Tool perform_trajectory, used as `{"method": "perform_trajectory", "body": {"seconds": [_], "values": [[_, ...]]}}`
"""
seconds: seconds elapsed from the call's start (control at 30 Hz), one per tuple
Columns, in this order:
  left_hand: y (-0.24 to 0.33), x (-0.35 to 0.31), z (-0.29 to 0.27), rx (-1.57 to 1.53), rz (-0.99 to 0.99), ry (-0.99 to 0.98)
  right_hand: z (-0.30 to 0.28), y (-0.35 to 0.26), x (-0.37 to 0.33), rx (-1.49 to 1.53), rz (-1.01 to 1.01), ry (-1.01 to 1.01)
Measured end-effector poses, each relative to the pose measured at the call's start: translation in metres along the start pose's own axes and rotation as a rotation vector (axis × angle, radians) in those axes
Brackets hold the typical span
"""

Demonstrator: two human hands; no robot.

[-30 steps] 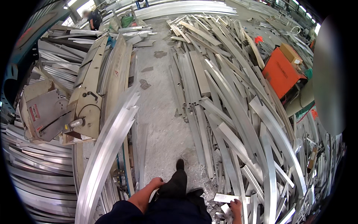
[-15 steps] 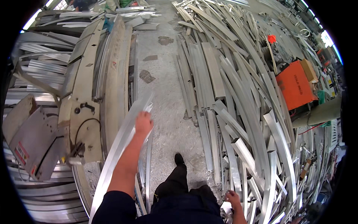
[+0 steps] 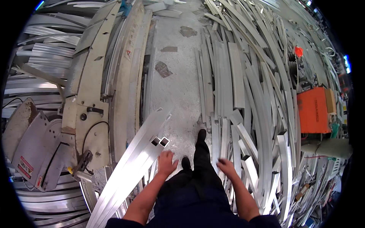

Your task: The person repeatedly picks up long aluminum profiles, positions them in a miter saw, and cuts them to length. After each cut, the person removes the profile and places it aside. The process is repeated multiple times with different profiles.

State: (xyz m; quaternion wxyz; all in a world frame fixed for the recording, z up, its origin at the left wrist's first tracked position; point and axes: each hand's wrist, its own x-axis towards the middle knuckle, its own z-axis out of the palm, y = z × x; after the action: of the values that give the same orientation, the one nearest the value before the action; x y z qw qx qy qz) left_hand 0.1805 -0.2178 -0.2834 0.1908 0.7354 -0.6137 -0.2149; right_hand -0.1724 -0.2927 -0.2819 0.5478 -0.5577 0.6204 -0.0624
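My left hand (image 3: pixel 166 163) is beside the ends of several long, shiny aluminium profiles (image 3: pixel 129 171). Its fingers are apart and grip nothing. Two square tube ends (image 3: pixel 164 142) show just beyond the fingertips; whether the hand touches the metal I cannot tell. The profiles slant from the lower left up to the aisle, at the side of a long beige machine (image 3: pixel 85 76). My right hand (image 3: pixel 227 167) hangs free over the right edge of the aisle, its fingers loosely bent and apart. It is nearest to the metal bars (image 3: pixel 237 152) piled on the floor.
A long heap of grey profiles (image 3: pixel 247 87) lines the right side, with an orange box (image 3: pixel 313 110) beyond it. More profiles (image 3: pixel 45 57) are stacked behind the machine. Between them runs a grey concrete floor (image 3: pixel 176 91) with dark patches.
My left hand has come off the profiles and moved back toward my body. The right hand has risen forward. Square tube ends now show, and one foot has stepped ahead.
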Motion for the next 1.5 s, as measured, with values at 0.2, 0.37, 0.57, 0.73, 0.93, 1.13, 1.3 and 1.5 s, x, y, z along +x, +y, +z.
{"method": "perform_trajectory", "body": {"seconds": [0.2,0.37,0.57,0.73,0.93,1.13,1.3,1.5], "values": [[0.024,0.111,-0.056,0.304,0.067,0.005,-0.009,-0.152,0.141,0.21,-0.33,-0.112],[0.025,0.25,-0.056,0.551,0.178,-0.116,-0.071,-0.172,0.149,-0.35,-0.4,-0.417],[-0.008,0.293,-0.036,0.661,0.092,-0.584,-0.18,-0.003,0.17,-0.409,0.105,0.13],[-0.015,0.281,-0.049,0.713,0.254,-0.729,-0.236,0.033,0.155,-0.202,0.449,0.372],[-0.089,0.296,-0.011,0.253,0.017,-1.022,-0.232,-0.006,0.25,0.009,0.627,0.03],[-0.171,0.458,-0.003,-0.118,-0.444,-0.939,-0.27,-0.209,0.452,-0.423,0.364,-0.135],[-0.195,0.594,-0.06,-0.266,-0.509,-1.002,-0.323,-0.412,0.596,0.624,0.098,0.176],[-0.248,0.756,-0.108,0.112,-0.338,-0.69,-0.325,-0.412,0.658,0.159,0.401,0.057]]}}
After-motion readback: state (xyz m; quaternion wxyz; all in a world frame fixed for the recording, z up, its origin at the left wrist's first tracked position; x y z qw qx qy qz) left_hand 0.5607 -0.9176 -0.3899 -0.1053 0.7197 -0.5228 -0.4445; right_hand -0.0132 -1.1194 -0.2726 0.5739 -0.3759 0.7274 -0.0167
